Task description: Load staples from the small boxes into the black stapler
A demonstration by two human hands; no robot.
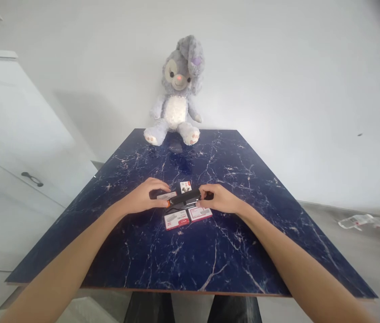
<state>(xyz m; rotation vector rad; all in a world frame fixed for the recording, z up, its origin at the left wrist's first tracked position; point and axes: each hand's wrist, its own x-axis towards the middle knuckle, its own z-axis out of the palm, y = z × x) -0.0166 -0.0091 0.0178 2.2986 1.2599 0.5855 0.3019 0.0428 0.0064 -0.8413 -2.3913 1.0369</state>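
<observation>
**Stapler held between both hands over small boxes**

Broadly, the dark blue marbled worktop fills the middle of the view, its far edge against a white wall and its near edge just above the person's dark trousers. A grey plush rabbit sits at the middle of the far edge, well apart from the hands.

Both forearms reach in from the near corners and meet near the worktop's centre. The left hand closes its grip over the orange-tipped end of a black stapler; the right hand pinches the other end. The stapler sits tilted, just above the surface.

Under and beside it lie small staple boxes: a red-and-white pair toward the near side, one standing box toward the far side, and a flat one partly under the left fingers.

The risks I judge likeliest: a fingertip caught if the stapler snaps shut, since both grips sit at its ends; and the light boxes nudged aside by a wrist or the stapler's base. Loose staples spilling would be hard to spot on the veined surface.
</observation>
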